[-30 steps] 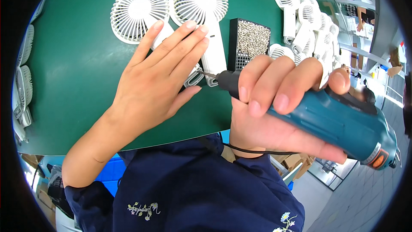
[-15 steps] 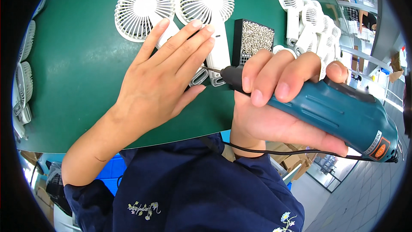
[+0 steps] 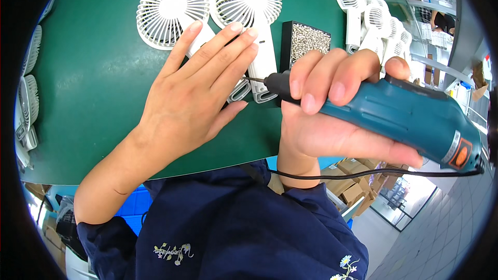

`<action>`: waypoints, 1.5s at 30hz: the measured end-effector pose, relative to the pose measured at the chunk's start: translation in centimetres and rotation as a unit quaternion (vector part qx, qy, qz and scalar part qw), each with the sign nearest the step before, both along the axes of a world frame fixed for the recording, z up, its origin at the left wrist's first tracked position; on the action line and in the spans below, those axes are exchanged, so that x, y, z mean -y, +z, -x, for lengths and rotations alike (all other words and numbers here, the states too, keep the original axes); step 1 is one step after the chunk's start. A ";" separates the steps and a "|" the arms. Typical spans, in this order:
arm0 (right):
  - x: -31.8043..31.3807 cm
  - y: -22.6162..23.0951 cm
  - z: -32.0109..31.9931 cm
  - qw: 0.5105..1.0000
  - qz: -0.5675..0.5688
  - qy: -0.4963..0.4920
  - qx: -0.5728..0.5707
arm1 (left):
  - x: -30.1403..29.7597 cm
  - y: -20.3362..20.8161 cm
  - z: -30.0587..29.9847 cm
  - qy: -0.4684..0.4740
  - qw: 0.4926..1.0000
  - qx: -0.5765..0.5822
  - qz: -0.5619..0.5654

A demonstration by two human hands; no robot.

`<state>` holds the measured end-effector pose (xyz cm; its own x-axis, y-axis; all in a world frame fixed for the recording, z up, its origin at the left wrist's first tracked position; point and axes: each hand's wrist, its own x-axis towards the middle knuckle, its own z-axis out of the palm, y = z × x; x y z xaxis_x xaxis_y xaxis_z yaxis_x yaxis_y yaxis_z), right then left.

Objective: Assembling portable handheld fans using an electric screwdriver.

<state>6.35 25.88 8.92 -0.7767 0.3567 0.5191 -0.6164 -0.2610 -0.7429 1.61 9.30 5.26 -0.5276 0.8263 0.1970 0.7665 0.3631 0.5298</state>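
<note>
Two white handheld fans lie side by side on the green table (image 3: 93, 109). My left hand (image 3: 192, 88) rests flat with spread fingers across the handle of the left fan (image 3: 173, 8), and its fingertips reach the edge of the right fan (image 3: 249, 0). In my right hand (image 3: 337, 103) is a teal electric screwdriver (image 3: 404, 119), fingers wrapped round its body. Its thin bit points left toward the lower handle of the left fan. The bit's tip is close beside my left hand; whether it touches a screw cannot be made out.
A black tray (image 3: 286, 46) full of small screws stands right of the fans. Several white fans (image 3: 377, 18) are piled at the far right, more (image 3: 28, 101) at the left edge. A black cord (image 3: 363, 173) hangs from the screwdriver. Cardboard boxes (image 3: 353, 192) sit below the table.
The screwdriver's rear end has risen, so the tool lies a little flatter and its cord has lifted. Both fans and my left hand have hardly shifted.
</note>
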 end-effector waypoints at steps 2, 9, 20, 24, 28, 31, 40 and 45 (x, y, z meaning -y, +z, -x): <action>0.0 -0.3 -0.1 0.999 -0.029 0.024 -0.013 | 0.0 0.1 0.0 0.000 1.000 -0.003 0.002; 0.4 0.5 -1.1 0.997 -0.003 0.081 0.020 | -0.1 -0.1 0.0 0.005 1.000 -0.021 -0.004; -4.9 0.9 -2.2 0.992 -0.034 -0.119 -0.038 | -0.3 0.1 -0.2 0.007 1.000 -0.010 0.026; -5.9 0.1 -3.0 0.988 -0.031 -0.152 -0.019 | -0.6 0.3 -0.1 0.010 0.999 -0.028 0.021; -6.1 -0.4 -3.0 0.989 -0.032 -0.140 -0.027 | -1.0 0.4 0.1 0.008 1.000 -0.013 0.027; -5.6 -0.6 -2.7 0.984 0.041 -0.170 -0.025 | -1.0 0.5 0.1 0.008 0.999 -0.017 0.033; -5.5 -0.9 -2.8 0.983 0.030 -0.179 -0.025 | -0.9 0.5 0.0 0.009 0.999 -0.032 0.019; -5.5 -0.8 -3.1 0.980 0.011 -0.200 -0.015 | -0.8 0.4 -0.1 0.005 0.999 -0.019 0.029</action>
